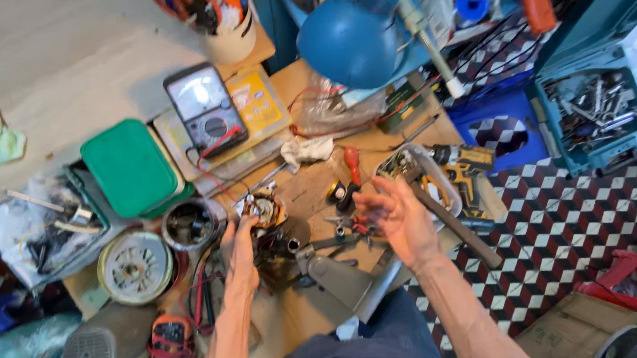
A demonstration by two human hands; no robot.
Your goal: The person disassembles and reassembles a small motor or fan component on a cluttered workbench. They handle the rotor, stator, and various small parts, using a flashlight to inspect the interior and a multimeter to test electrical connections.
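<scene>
My left hand [239, 245] grips a small motor part with copper windings [263, 210] on the cluttered wooden worktable [312, 191]. My right hand [393, 214] hovers open above the table, fingers spread, holding nothing. Just left of it lie a red-handled screwdriver [350, 164] and a pair of pliers [347, 234]. A grey metal housing [340, 278] rests near the table's front edge, between my arms.
An analogue meter [203, 108] sits on a yellow case. A green lid [129, 166], round metal motor covers [136, 265], a blue lamp [351, 36], a cordless drill [465, 165], an orange multimeter [168, 357] and a teal toolbox [597, 117] surround the work area.
</scene>
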